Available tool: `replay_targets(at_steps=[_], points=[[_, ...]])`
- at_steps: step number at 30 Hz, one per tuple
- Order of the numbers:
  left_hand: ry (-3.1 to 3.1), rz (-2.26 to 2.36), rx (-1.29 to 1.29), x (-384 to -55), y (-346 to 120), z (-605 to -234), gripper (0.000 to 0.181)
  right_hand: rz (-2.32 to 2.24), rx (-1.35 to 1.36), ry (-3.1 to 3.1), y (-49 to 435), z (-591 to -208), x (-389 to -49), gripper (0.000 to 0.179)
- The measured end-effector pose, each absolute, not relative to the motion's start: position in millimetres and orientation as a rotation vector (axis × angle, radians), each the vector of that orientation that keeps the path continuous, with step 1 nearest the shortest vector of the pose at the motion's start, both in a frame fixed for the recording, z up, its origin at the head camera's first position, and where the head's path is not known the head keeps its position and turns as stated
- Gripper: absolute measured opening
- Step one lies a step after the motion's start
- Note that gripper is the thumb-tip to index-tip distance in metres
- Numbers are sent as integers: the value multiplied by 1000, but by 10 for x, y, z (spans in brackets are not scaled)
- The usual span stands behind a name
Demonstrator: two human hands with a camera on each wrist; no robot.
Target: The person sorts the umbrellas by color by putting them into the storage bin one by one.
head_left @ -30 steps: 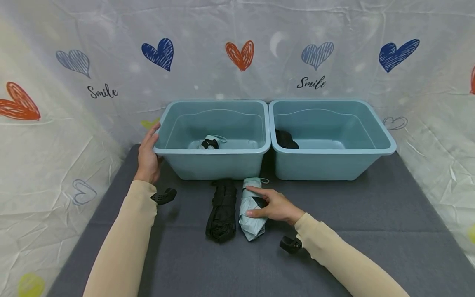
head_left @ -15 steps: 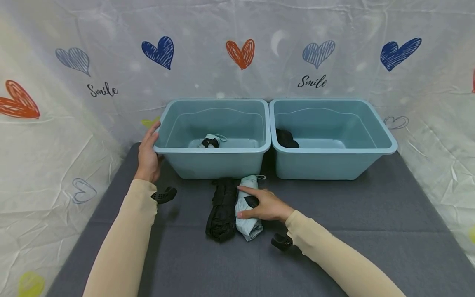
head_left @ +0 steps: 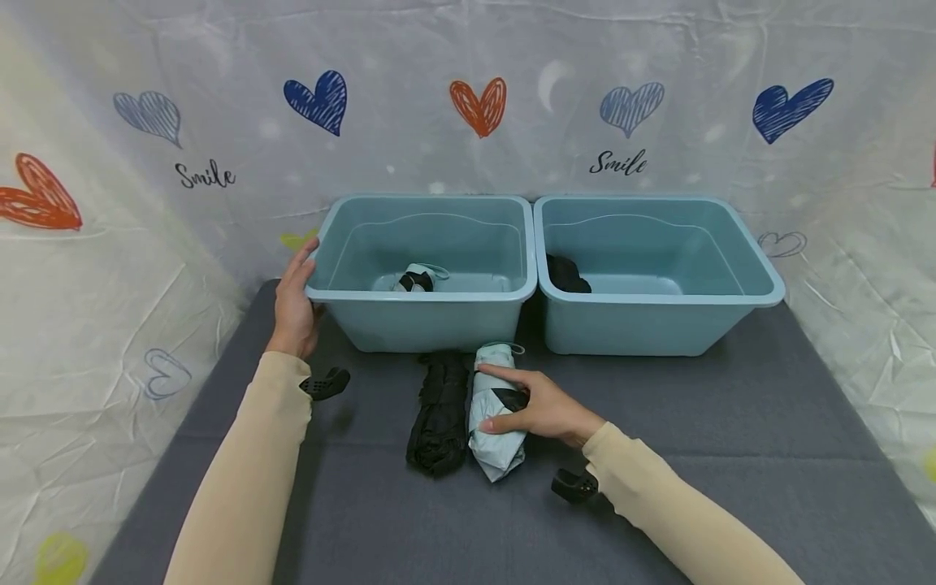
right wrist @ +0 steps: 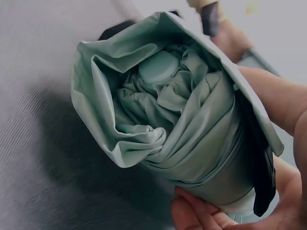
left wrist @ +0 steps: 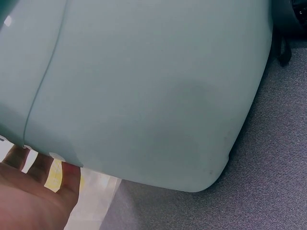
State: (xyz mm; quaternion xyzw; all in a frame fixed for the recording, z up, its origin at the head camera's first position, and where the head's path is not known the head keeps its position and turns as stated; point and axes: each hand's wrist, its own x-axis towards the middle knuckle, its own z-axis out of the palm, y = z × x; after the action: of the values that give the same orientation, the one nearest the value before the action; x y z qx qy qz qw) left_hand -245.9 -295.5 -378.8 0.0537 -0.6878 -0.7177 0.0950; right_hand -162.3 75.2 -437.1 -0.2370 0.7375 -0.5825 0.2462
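Note:
My right hand [head_left: 548, 409] holds a pale mint folded umbrella [head_left: 493, 455], thumb and fingers around its near and far parts. In the right wrist view the umbrella [right wrist: 192, 120] shows its crumpled fabric end, round tip and a black strap. Just left of it a black folded umbrella [head_left: 437, 418] lies lengthwise on the grey cloth. My left hand [head_left: 294, 313] rests against the left end of the left blue bin [head_left: 420, 325], fingers extended along its outside, thumb hidden. In the left wrist view the fingers [left wrist: 69, 184] touch the bin's edge.
A matching blue bin [head_left: 651, 329] stands to the right, beside the left one. A mint-and-black umbrella [head_left: 415, 280] lies in the left bin, and a dark bundle [head_left: 565, 275] in the right bin. A printed curtain [head_left: 409, 154] hangs behind and at the sides.
The mint umbrella in my right hand shifts left against the black one, then back slightly to the right. My left hand stays at the bin.

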Motion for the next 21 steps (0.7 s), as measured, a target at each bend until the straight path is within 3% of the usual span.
replay_targets(at_steps=[10, 21], points=[[-2056, -2109, 162, -2468, -2960, -3776, 49, -1648, -789, 1979, 713, -3707, -1624, 81], [-2057, -2110, 163, -2450, -2970, -3780, 50, -1704, -946, 1869, 332, -3058, -1926, 78]])
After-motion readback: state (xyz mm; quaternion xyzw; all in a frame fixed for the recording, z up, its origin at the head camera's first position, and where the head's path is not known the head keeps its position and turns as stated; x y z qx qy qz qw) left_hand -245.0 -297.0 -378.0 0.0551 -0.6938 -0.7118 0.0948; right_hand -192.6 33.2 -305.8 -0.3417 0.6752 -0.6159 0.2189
